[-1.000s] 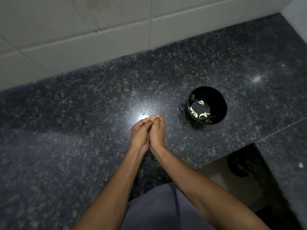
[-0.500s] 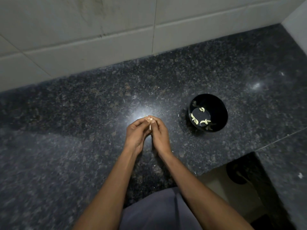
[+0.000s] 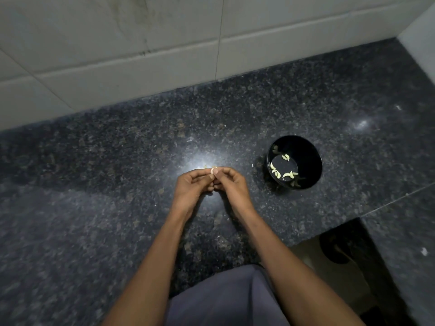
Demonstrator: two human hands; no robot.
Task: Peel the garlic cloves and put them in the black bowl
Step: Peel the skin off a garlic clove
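Left hand (image 3: 191, 187) and right hand (image 3: 231, 184), fingers curled, together pinch one small pale garlic clove (image 3: 213, 171) above the dark speckled granite desk (image 3: 94, 208). Round black bowl (image 3: 306, 158), right, holds peeled cloves (image 3: 275, 171).

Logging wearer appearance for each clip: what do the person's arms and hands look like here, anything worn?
Both forearms are bare to the frame's lower edge, with no sleeves in view. The left hand and right hand show no gloves, rings, watch or bracelets. A grey-blue garment covers the body below the arms.
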